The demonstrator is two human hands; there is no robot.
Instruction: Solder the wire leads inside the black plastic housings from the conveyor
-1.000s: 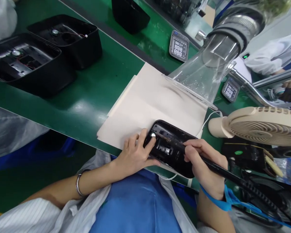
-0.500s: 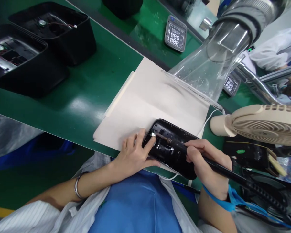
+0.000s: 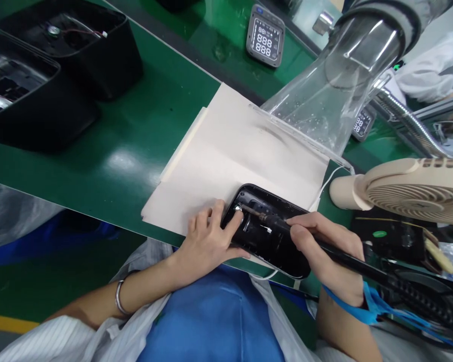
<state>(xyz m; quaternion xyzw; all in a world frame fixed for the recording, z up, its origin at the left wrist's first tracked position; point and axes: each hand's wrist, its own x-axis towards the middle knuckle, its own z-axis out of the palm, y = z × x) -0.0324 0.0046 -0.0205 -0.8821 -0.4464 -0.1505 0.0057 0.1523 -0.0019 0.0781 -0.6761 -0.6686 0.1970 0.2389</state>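
Note:
A black plastic housing (image 3: 287,257), hollow side up, lies on a pale sheet (image 3: 211,171) close to my body. My left hand (image 3: 207,240) steadies its left end, thumb along the near edge and index finger reaching inside onto a small silver round part (image 3: 238,207). In my right hand (image 3: 330,246) is a soldering iron (image 3: 274,222), gripped like a pen. Its tip points left into the housing, right beside the silver part; whether they touch I cannot tell. A blue strap (image 3: 347,306) circles my right wrist.
Two deep black housings (image 3: 71,108) with wires inside stand at the left. A clear fume hood (image 3: 305,105) overhangs the sheet's far edge. Display units (image 3: 265,37) lie beyond. A beige fan (image 3: 411,193) and a white cable (image 3: 326,183) are at right. Another person's sleeve (image 3: 430,60) shows far right.
The view has shifted slightly, so the surroundings sit a little differently in frame. Both hands keep their hold, and the iron's tip stays beside the silver part.

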